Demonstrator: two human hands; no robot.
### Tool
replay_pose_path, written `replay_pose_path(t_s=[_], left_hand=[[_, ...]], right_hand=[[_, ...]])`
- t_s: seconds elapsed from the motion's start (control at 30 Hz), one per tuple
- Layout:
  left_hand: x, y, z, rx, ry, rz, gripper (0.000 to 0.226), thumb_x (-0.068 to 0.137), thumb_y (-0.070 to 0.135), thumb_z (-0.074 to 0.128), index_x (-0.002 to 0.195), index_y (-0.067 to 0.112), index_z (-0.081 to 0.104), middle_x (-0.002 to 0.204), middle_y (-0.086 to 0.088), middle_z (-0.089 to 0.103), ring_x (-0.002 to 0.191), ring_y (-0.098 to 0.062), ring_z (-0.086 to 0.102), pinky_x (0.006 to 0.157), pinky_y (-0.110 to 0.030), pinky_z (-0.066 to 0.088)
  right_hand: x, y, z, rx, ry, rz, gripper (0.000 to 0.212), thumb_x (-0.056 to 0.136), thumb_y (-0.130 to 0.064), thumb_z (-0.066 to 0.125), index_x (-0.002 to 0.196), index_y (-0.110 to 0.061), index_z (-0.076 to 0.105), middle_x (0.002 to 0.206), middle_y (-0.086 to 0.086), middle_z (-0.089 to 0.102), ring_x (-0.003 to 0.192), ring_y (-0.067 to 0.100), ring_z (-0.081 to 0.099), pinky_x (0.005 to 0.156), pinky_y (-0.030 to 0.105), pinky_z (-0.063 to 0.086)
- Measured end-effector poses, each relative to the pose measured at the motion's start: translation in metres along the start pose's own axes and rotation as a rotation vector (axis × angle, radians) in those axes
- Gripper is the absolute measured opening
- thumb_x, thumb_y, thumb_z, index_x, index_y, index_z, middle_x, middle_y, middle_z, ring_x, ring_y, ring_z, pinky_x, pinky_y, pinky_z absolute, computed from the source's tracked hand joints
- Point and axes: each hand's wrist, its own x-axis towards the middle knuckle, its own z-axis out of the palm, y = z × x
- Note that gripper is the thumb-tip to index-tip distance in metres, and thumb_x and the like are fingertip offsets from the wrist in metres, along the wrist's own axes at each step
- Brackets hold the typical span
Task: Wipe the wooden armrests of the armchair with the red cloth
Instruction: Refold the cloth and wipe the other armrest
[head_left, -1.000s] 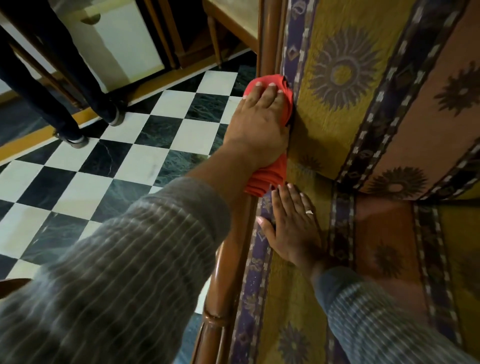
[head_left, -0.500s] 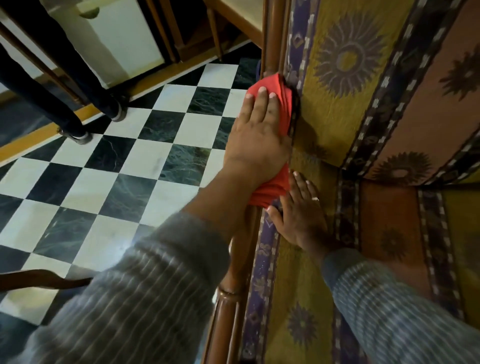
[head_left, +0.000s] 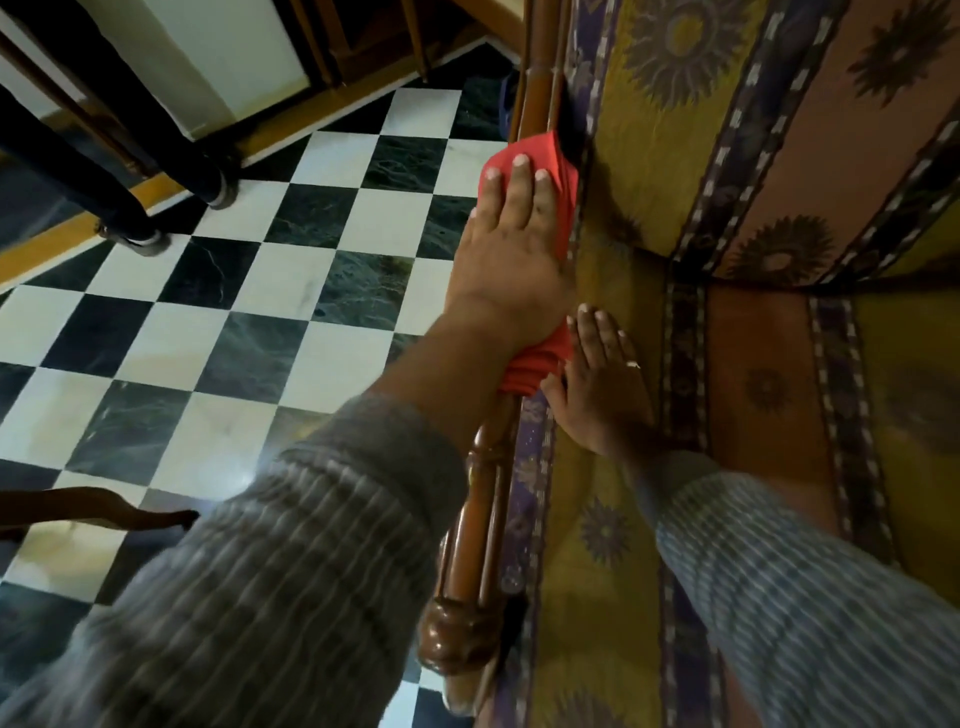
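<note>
Polished wood, woven cloth, glossy stone.

The armrest (head_left: 480, 525) was turned wood with a reddish-brown varnish, smooth and shiny, catching highlights on its rounded knob. The red cloth (head_left: 553, 166) looked soft and matt, bunched into fine folds at its lower end. The armchair's upholstery (head_left: 649, 171) was a woven patterned fabric, matt and slightly coarse. Both sleeves (head_left: 291, 561) were ribbed, striped knit, dull in finish. The checkered floor (head_left: 270, 291) looked like marble tile, veined in its dark squares, smooth and glossy with a bright reflection. A ring (head_left: 632, 365) on one finger gleamed like metal.
</note>
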Motion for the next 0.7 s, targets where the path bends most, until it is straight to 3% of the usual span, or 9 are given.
replay_pose_path(t_s=[0.1, 0.23, 0.4, 0.5, 0.57, 0.7], left_hand=[[-0.056, 0.006, 0.003, 0.019, 0.01, 0.021, 0.071, 0.101, 0.039, 0.031, 0.158, 0.01, 0.0, 0.167, -0.012, -0.009, 0.153, -0.032, -0.013, 0.124, -0.046, -0.003], [-0.115, 0.012, 0.01, 0.022, -0.009, 0.06, 0.068, 0.103, 0.04, 0.028, 0.158, 0.014, -0.002, 0.167, -0.009, -0.014, 0.152, -0.027, -0.02, 0.114, -0.036, -0.021], [-0.093, 0.004, 0.013, 0.013, -0.011, 0.054, 0.072, 0.1, 0.044, 0.031, 0.158, 0.013, 0.002, 0.167, -0.011, -0.009, 0.153, -0.03, -0.014, 0.122, -0.045, -0.006], [-0.093, 0.004, 0.012, -0.001, -0.006, 0.046, 0.073, 0.099, 0.045, 0.031, 0.158, 0.01, 0.005, 0.168, -0.012, -0.004, 0.154, -0.032, -0.011, 0.126, -0.049, 0.001], [-0.102, 0.003, 0.011, -0.054, 0.012, 0.051, 0.072, 0.1, 0.041, 0.034, 0.158, 0.007, 0.007, 0.167, -0.014, -0.002, 0.154, -0.034, -0.008, 0.126, -0.048, 0.005], [-0.151, 0.004, 0.014, -0.175, 0.017, 0.013, 0.068, 0.105, 0.039, 0.032, 0.158, 0.007, 0.002, 0.167, -0.013, -0.007, 0.154, -0.032, -0.012, 0.126, -0.046, 0.001]], right_hand=[[-0.023, -0.005, -0.006, -0.004, -0.005, -0.03, 0.077, 0.089, -0.05, 0.019, 0.149, -0.003, 0.034, 0.163, 0.017, 0.014, 0.152, 0.031, 0.009, 0.122, 0.047, 0.01], [-0.054, -0.012, -0.012, 0.034, -0.006, -0.014, 0.08, 0.088, -0.048, 0.012, 0.151, -0.002, 0.031, 0.16, 0.019, 0.023, 0.15, 0.034, 0.018, 0.12, 0.049, 0.018], [-0.075, -0.019, -0.001, 0.042, -0.023, 0.01, 0.085, 0.088, -0.055, 0.008, 0.151, -0.002, 0.031, 0.162, 0.017, 0.018, 0.151, 0.033, 0.013, 0.121, 0.048, 0.013], [-0.082, -0.019, 0.006, 0.025, -0.001, -0.003, 0.083, 0.085, -0.054, 0.016, 0.142, -0.001, 0.043, 0.162, 0.019, 0.017, 0.151, 0.035, 0.013, 0.121, 0.048, 0.012], [-0.093, -0.025, 0.006, 0.001, -0.017, -0.001, 0.086, 0.083, -0.055, 0.016, 0.145, -0.001, 0.04, 0.162, 0.019, 0.015, 0.151, 0.034, 0.011, 0.122, 0.048, 0.01], [-0.11, -0.033, -0.004, 0.064, 0.008, 0.011, 0.097, 0.087, -0.058, -0.022, 0.153, -0.003, 0.025, 0.162, 0.018, 0.016, 0.151, 0.034, 0.013, 0.121, 0.048, 0.013]])
